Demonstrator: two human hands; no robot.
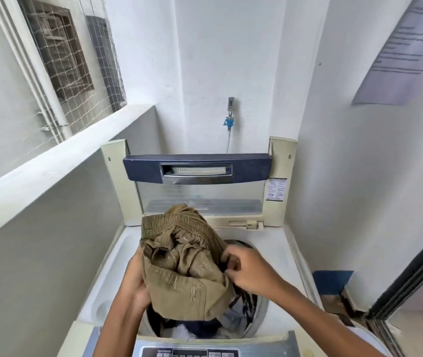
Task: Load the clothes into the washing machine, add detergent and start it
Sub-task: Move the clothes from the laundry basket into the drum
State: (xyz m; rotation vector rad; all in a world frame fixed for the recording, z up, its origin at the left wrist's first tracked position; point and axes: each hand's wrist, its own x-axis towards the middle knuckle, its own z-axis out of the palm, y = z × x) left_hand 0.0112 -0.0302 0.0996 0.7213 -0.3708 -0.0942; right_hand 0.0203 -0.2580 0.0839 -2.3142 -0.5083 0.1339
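A white top-loading washing machine (290, 256) fills the lower middle of the view, set in a narrow corner between pale walls. Its lid (197, 168), with a dark blue handle band and a clear panel, stands folded upright at the back edge of the machine. The round drum (260, 313) lies open below, and dark blue, grey and white clothes (200, 328) already lie inside it.

An olive-brown garment (179, 266) with a gathered elastic waistband is held bunched above the drum's mouth, its lower edge hanging just over the opening.

Both bare forearms reach in from the bottom edge. The left hand (135, 282) is on the garment's left side, fingers curled under the cloth, so its grip holds the fabric, though the fingertips are hidden. The right hand (246, 269) is at the garment's right edge, back of the hand upward, thumb and fingers pinching a fold; that grip is narrow and closed on the cloth.

The control panel (192, 353) runs along the machine's front edge. A small tap (230, 112) with a blue fitting sits on the wall behind the lid.
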